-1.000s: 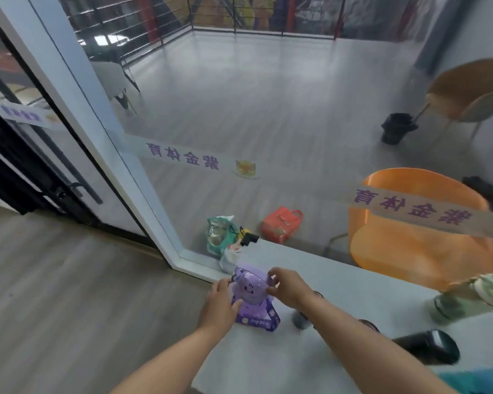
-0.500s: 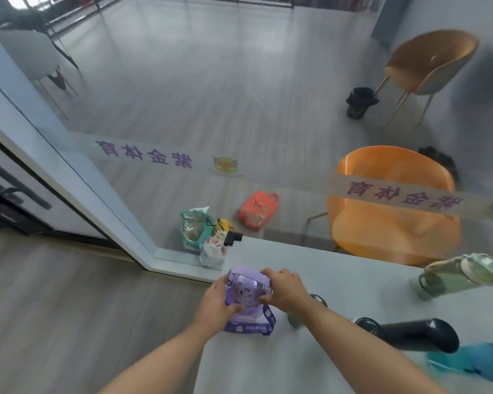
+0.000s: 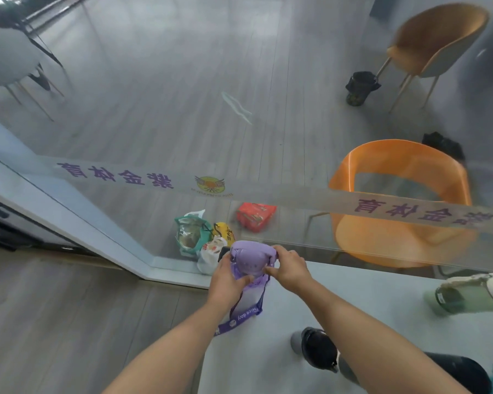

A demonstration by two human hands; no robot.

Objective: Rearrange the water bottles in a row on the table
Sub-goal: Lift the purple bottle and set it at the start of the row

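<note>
Right now both hands clasp the purple water bottle (image 3: 251, 261) at its lid, near the far left corner of the white tabletop (image 3: 387, 314). The left hand (image 3: 227, 281) grips from the left with its thumb across the front, and the right hand (image 3: 289, 268) grips from the right. A purple strap (image 3: 244, 315) hangs below. A green bottle (image 3: 467, 295) lies on its side well apart to the right, and a dark bottle (image 3: 318, 348) lies nearer, beneath the right forearm.

Purple water bottle (image 3: 251, 260): smooth matt plastic, woven cloth strap (image 3: 241, 318). Bench (image 3: 268, 359): matt white, smooth. Black bottle (image 3: 319, 349): glossy cap. Orange chair (image 3: 396, 200): glossy plastic. Floor (image 3: 54, 308): wood-look planks.
</note>
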